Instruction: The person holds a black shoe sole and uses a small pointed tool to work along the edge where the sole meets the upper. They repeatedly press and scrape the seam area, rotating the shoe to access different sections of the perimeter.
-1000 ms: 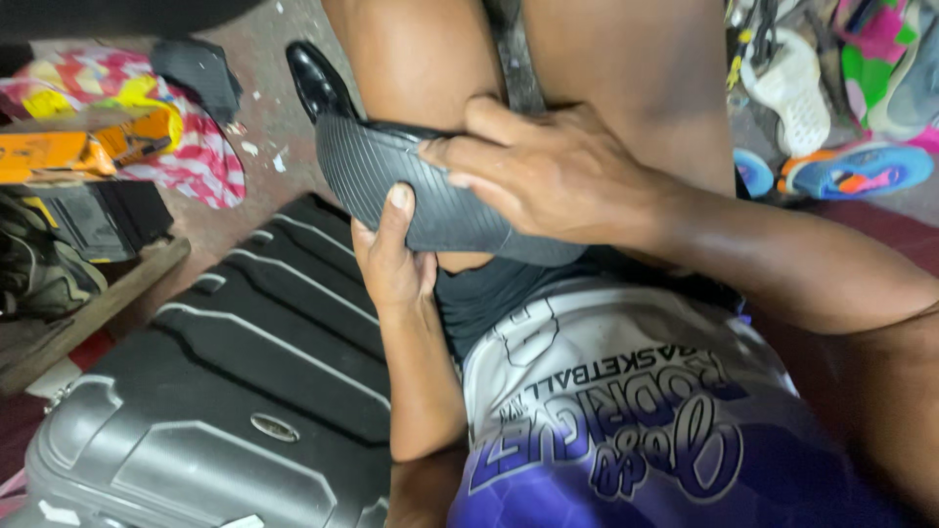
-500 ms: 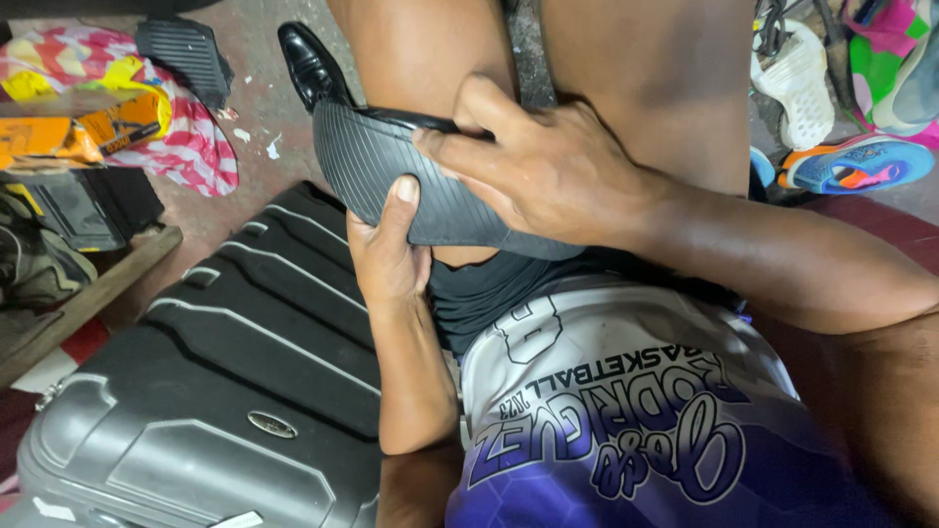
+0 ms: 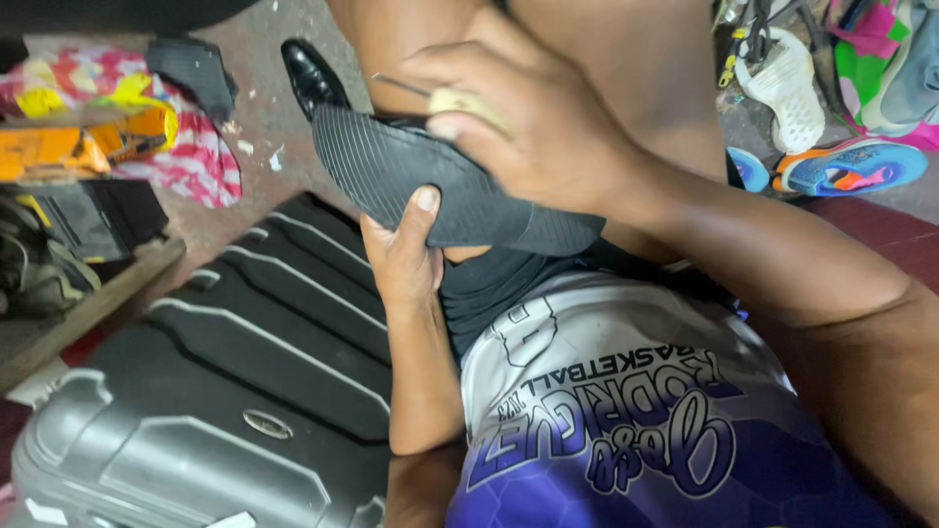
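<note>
In the head view, the black ribbed rubber shoe sole (image 3: 430, 186) lay across the person's knee. The left hand (image 3: 401, 259) cupped its lower edge, thumb pressed flat on the ribs. The right hand (image 3: 533, 122) pinched a pale-handled needle tool (image 3: 450, 98) at its upper edge. The sole looked light, flexible and grippy, best held by its edges.

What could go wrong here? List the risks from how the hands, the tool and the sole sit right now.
1. The right hand grips a thin pointed tool just above the ribbed black sole; a slip might jab the left hand, whose thumb lies on that sole.
2. The sole rests on the bare thigh, so a push through it could possibly reach skin.
</note>
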